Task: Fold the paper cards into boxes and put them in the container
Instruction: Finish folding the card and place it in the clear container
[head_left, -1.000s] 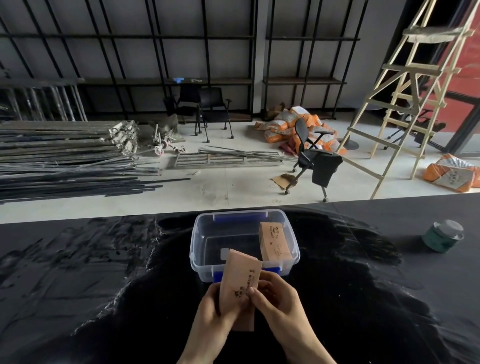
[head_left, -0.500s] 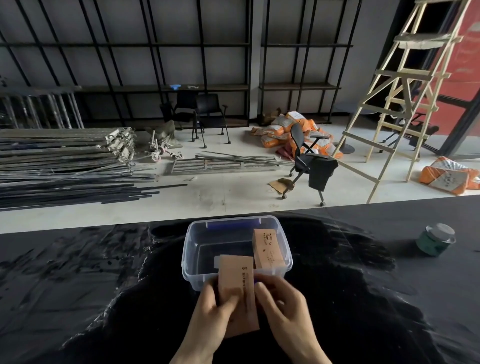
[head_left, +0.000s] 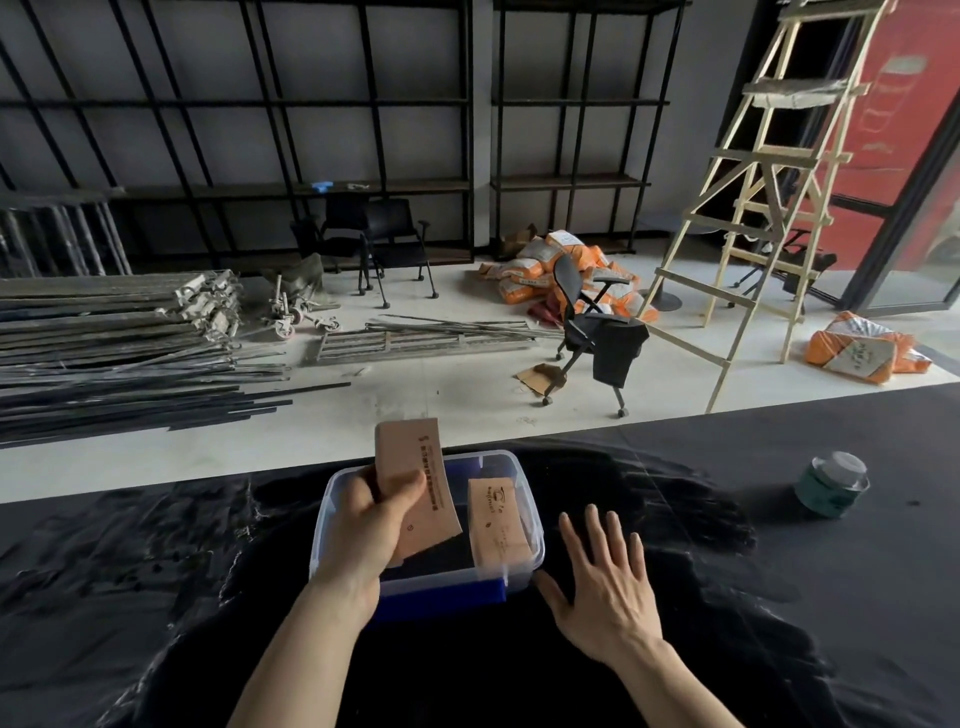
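Note:
A clear plastic container (head_left: 535, 540) with a blue base stands on the black table in front of me. My left hand (head_left: 371, 525) grips a folded brown paper box (head_left: 415, 483) and holds it upright over the container's left half. A second folded brown box (head_left: 496, 519) leans inside the container on the right. My right hand (head_left: 605, 587) hovers just right of the container, fingers spread, holding nothing.
A green jar with a clear lid (head_left: 831, 486) stands on the table at the right. Black cloth (head_left: 130, 597) covers the table. Beyond the far edge lie metal bars, office chairs, orange sacks and a wooden ladder (head_left: 748, 208).
Both hands held the box in front of the container before. Now the right hand has let go and moved right, and the left hand has carried the box up over the container.

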